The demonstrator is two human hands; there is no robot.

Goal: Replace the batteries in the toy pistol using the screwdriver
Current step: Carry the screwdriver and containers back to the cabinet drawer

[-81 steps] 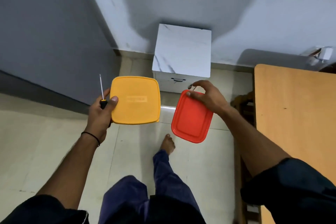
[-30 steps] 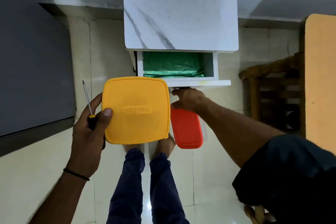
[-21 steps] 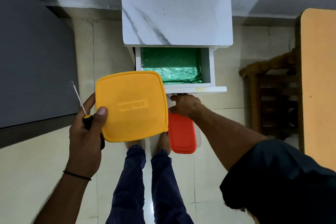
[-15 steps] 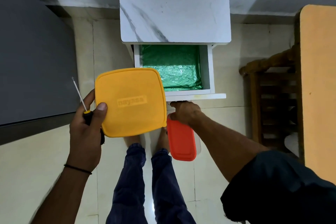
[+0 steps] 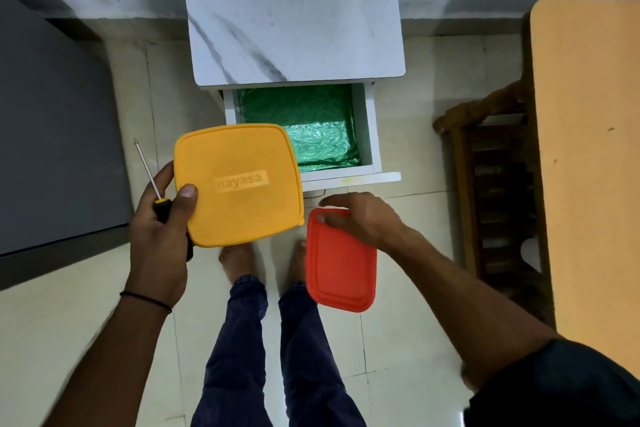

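Okay, left hand (image 5: 157, 243) gripped two things at once: the screwdriver (image 5: 149, 177), black handle pinned against the palm with the shaft pointing far and left, and a yellow box (image 5: 239, 184), thumb curled over its left edge. Right hand (image 5: 363, 218) pinched the far end of a red box (image 5: 341, 270), thumb on top, just near of the drawer (image 5: 372, 135) front. That drawer stood open under the white cabinet (image 5: 294, 10), green lining inside. Wooden chair (image 5: 491, 184) and orange table (image 5: 588, 149) at right.
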